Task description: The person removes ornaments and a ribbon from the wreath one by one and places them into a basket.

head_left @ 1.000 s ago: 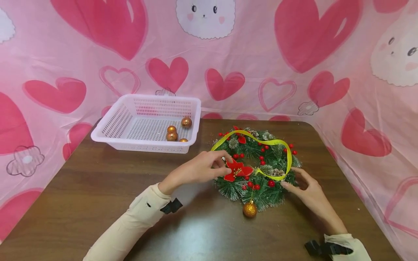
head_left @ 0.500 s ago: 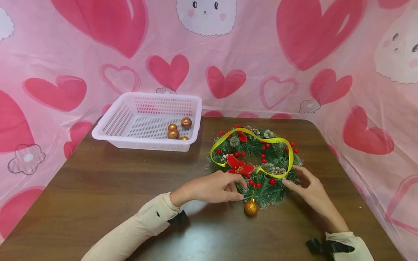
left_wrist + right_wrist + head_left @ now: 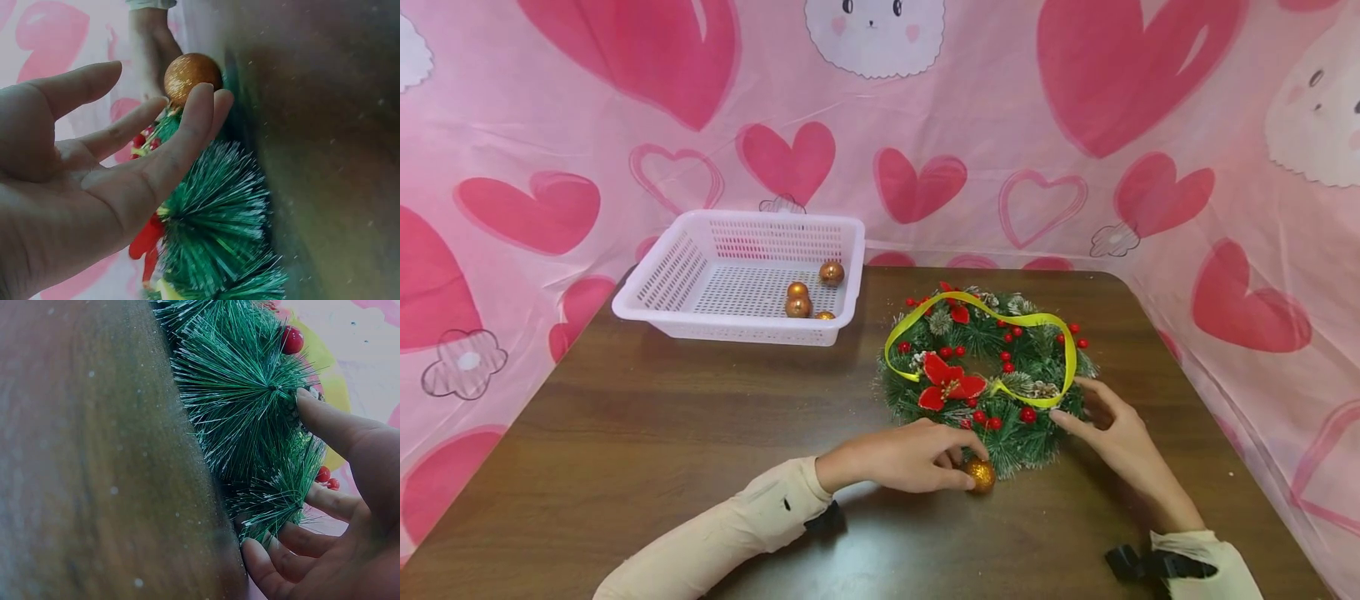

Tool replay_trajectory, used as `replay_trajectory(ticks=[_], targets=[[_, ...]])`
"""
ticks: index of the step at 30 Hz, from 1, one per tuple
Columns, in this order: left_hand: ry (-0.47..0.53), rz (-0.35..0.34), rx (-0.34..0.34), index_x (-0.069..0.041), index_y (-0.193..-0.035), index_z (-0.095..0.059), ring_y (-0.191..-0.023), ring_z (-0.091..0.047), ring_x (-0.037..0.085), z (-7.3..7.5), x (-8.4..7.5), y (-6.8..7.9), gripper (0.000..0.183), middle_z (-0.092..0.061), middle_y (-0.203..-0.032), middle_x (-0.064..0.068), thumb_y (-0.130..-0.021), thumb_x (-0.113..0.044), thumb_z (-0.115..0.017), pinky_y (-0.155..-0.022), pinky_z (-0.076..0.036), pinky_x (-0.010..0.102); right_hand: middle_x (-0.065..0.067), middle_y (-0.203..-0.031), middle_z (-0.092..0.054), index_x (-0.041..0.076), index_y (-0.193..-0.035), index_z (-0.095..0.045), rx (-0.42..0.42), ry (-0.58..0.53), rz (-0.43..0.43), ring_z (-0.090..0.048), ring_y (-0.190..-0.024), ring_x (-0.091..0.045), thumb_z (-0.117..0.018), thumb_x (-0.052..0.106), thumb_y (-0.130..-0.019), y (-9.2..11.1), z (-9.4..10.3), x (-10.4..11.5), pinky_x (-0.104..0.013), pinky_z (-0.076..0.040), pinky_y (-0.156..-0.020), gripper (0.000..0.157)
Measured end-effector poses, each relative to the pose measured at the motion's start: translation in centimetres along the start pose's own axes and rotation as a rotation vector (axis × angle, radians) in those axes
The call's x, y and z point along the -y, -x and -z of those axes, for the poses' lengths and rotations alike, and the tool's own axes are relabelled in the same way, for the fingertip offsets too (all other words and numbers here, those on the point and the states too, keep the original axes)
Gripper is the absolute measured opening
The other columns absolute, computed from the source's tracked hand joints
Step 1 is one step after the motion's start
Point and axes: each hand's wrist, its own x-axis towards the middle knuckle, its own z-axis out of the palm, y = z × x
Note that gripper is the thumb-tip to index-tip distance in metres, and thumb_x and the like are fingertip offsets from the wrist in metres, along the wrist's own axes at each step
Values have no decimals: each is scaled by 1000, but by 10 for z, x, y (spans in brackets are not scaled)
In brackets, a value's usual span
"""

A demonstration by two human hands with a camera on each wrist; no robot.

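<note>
A green wreath (image 3: 1026,437) with frosted needles, red berries and pine cones lies on the table. A red poinsettia (image 3: 950,383) decorates its left front, and a yellow ribbon (image 3: 1072,354) loops over its top. At its front edge hangs a glittery gold bauble (image 3: 981,476). My left hand (image 3: 917,458) is beside that bauble, its fingertips right at it; in the left wrist view the thumb (image 3: 87,87) stands apart from the ball. My right hand (image 3: 1116,437) holds the wreath's right side, with thumb on top and fingers around the outer edge, as the right wrist view shows.
A white perforated plastic basket (image 3: 737,329) stands at the back left of the brown wooden table (image 3: 662,433). Several gold baubles (image 3: 797,306) lie in its right part. A pink heart-patterned cloth (image 3: 917,100) hangs behind and at both sides.
My left hand has left the poinsettia, moving toward me and right to the hanging gold bauble. My right hand has stayed at the wreath's right edge.
</note>
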Motion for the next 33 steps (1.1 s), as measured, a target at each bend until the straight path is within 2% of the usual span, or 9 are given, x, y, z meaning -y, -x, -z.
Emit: replay_trajectory(ticks=[9, 16, 20, 26, 33], targets=[[4, -12, 25, -18, -138, -56, -88, -63, -2, -13, 3, -5, 40, -67, -100, -7, -99, -25, -64, -75, -50, 15, -32, -141, -47, 10, -149, -39, -9, 3, 2, -47, -126, -49, -70, 39, -93, 0, -1, -1, -64, -39, -100, 71], [-4, -45, 4, -16, -133, -57, -80, -62, -4, -20, 3, -8, 36, -65, -93, -9, -98, -22, -65, -73, -50, 13, -31, -140, -47, 10, -150, -38, -11, 7, 3, -47, -126, -48, -69, 38, -93, 0, 0, -2, -63, -39, -99, 70], [-7, -45, -11, -18, -130, -57, -77, -61, -4, -20, 3, -7, 35, -65, -91, -11, -96, -22, -67, -70, -50, 14, -31, -141, -46, 10, -150, -38, -10, 8, 2, -47, -126, -48, -69, 38, -93, 0, 0, -3, -63, -39, -99, 71], [22, -45, -55, -18, -123, -57, -65, -60, -1, -17, 0, -6, 37, -63, -79, -10, -90, -16, -75, -60, -50, 16, -31, -141, -46, 10, -150, -38, -7, -2, 1, -46, -127, -50, -70, 38, -93, 0, -1, -2, -65, -38, -100, 71], [62, -56, -105, -17, -120, -57, -60, -62, 2, -14, -1, -6, 33, -64, -74, -10, -91, -12, -73, -55, -50, 18, -32, -140, -46, 10, -150, -37, -6, 5, -3, -46, -127, -51, -70, 39, -93, -1, 0, -1, -66, -38, -100, 72]])
